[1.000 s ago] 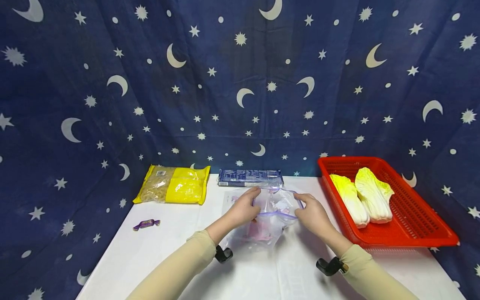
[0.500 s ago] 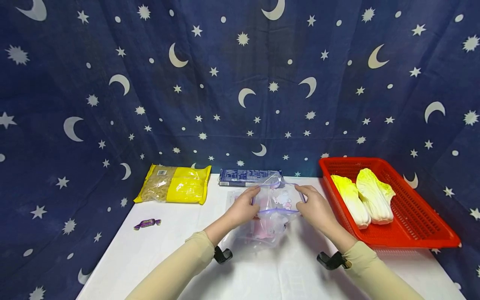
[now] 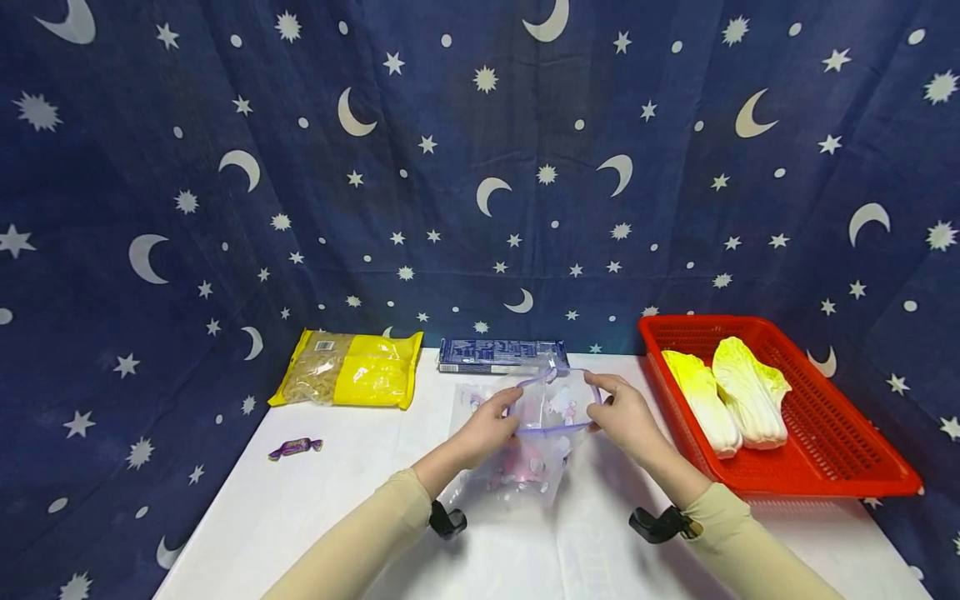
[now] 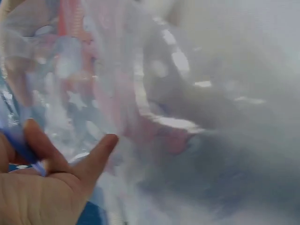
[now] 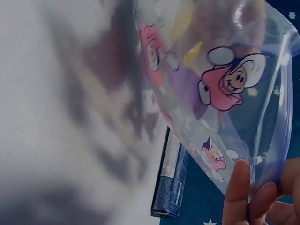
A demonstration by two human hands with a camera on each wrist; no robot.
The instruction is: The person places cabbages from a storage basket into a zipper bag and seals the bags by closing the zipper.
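A clear zip bag (image 3: 521, 467) with a purple zip rim and pink cartoon prints hangs upright over the table, its mouth spread wide. On the left side of the mouth, my left hand (image 3: 486, 429) pinches the rim. My right hand (image 3: 626, 417) grips the opposite side between thumb and fingers. Close up in the left wrist view, the bag (image 4: 126, 84) fills most of the picture, and the left thumb and fingers are at the purple zip. The right wrist view has the bag's printed wall (image 5: 225, 89) above the right fingers (image 5: 238, 187).
Beyond the bag lies a blue printed box (image 3: 480, 354). A yellow food packet (image 3: 367, 371) is at the back left, with a purple wrapped candy (image 3: 296, 448) nearer. To the right, a red basket (image 3: 847, 425) holds two napa cabbages (image 3: 742, 392). A patterned curtain (image 3: 450, 208) surrounds the table.
The bag's mouth has shifted and reshaped slightly between my hands. My left fingertips sit a little lower, and my right fingertips have moved slightly up and to the left. Both keep their hold.
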